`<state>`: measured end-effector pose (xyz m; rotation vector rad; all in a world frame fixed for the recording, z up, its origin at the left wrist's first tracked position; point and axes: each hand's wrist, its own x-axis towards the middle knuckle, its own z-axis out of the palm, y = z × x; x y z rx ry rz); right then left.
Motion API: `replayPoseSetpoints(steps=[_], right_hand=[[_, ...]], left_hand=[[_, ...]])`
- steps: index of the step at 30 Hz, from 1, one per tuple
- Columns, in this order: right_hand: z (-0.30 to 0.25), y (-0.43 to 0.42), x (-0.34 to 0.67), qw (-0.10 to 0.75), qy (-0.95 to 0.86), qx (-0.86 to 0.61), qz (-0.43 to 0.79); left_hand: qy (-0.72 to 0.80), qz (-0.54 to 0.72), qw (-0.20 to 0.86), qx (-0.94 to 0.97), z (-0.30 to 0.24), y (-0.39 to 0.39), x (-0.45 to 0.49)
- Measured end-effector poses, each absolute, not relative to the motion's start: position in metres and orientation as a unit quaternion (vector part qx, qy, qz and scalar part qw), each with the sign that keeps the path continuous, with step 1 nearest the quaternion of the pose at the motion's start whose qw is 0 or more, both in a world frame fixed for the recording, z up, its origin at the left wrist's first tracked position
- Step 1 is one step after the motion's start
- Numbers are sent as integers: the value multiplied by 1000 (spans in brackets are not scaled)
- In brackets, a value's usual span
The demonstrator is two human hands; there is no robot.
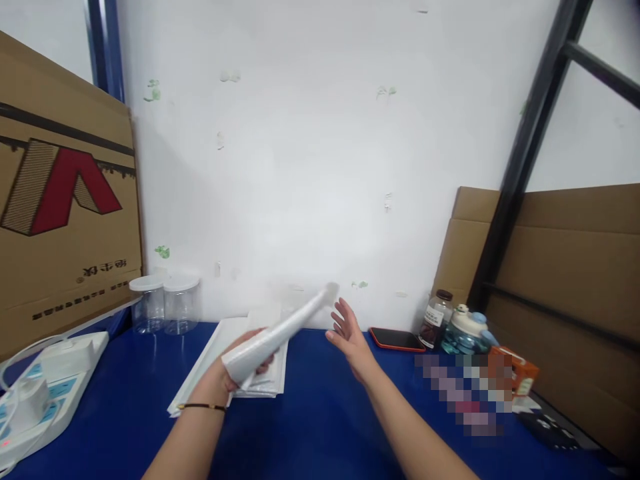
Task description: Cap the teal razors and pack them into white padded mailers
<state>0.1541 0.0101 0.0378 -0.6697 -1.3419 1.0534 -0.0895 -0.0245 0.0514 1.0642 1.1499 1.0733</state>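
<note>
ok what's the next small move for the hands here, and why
Probably bring the right hand in to steady the far end of the rolled white sheet: the left hand grips only the near end, while the right is open close to the raised tip, holding nothing.

Low in the frame, left of the middle, a thin, dark bracelet (203, 406) with little gold bits goes around the wrist of the left hand (244, 340) — the right hand (351, 343) and both forearms (410, 423) are bare.

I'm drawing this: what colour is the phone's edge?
Red-orange; the phone shows in the head view.
</note>
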Motion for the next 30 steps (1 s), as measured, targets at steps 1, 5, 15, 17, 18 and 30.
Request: replayPoseSetpoints(steps=[1,5,15,17,18,30], right_hand=[[40,6,165,619,-576,-287,451],[30,-2,207,645,-523,-368,418],[-5,8,220,589,-237,-406,657],[-7,7,211,561,-197,-368,715],[-8,7,209,550,-181,-346,738],[-14,21,214,615,-42,-305,726]], left_hand=[[446,413,660,441,46,-26,-72],[295,298,824,382,32,-33,-25],[372,542,544,521,52,-20,-45],[406,546,458,572,65,-24,-37],[428,539,409,599,74,-27,-31],[468,436,112,761,175,-60,63]])
